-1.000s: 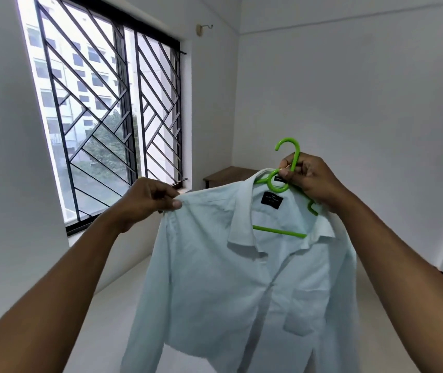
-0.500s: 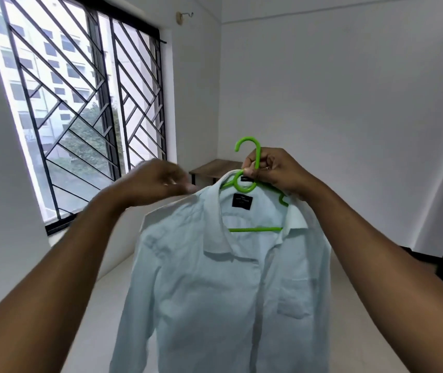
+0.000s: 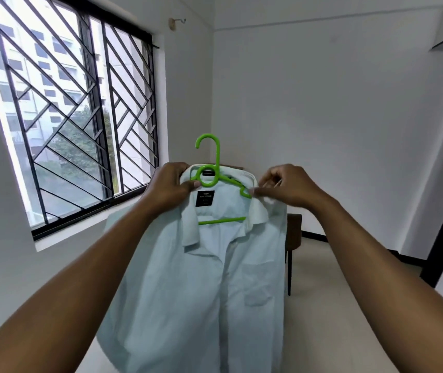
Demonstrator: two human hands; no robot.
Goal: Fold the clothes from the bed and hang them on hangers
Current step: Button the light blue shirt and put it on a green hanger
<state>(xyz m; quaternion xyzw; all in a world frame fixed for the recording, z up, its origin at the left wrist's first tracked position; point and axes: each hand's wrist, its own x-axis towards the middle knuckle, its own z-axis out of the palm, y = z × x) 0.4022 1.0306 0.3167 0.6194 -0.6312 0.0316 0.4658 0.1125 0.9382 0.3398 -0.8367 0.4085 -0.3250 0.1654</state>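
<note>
Shirt (image 3: 201, 292) hangs on the green hanger (image 3: 218, 157) between both hands, left hand (image 3: 167, 185) gripping collar and hanger, right hand (image 3: 290, 187) pinching the collar, so I'd tug both shoulders level.

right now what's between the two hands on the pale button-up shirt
Head view: the ring and hook of the green plastic hanger stand between the left hand and right hand, above the collar and black label of the pale button-up shirt.
</note>
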